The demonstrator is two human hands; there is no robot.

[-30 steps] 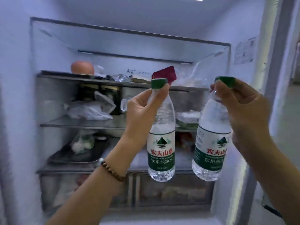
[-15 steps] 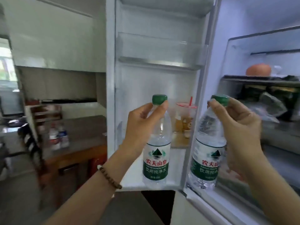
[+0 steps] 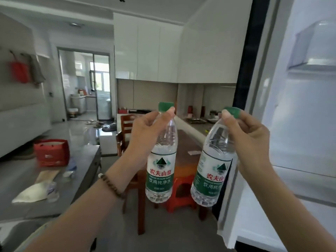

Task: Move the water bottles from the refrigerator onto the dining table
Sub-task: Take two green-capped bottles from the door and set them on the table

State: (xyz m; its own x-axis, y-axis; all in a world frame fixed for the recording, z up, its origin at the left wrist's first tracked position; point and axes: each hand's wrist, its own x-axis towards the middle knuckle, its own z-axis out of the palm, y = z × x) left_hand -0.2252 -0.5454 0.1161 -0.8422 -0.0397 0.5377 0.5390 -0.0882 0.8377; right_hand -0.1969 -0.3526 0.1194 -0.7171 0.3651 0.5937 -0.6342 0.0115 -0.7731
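Your L hand [image 3: 145,131] pinches the left bottle [image 3: 161,171] at the neck, thumb & fingers curled just below its green cap [image 3: 165,106]. Your R hand [image 3: 249,139] grips the right bottle [image 3: 212,171] the same way, fingers wrapped round the neck, thumb tip against the cap. Both bottles hang in mid-air, left one upright, right one tilted, in front of the wooden dining table [image 3: 184,140], w/ a red stool [image 3: 179,201] beneath. The open refrigerator door [image 3: 300,124] stands just to your right.
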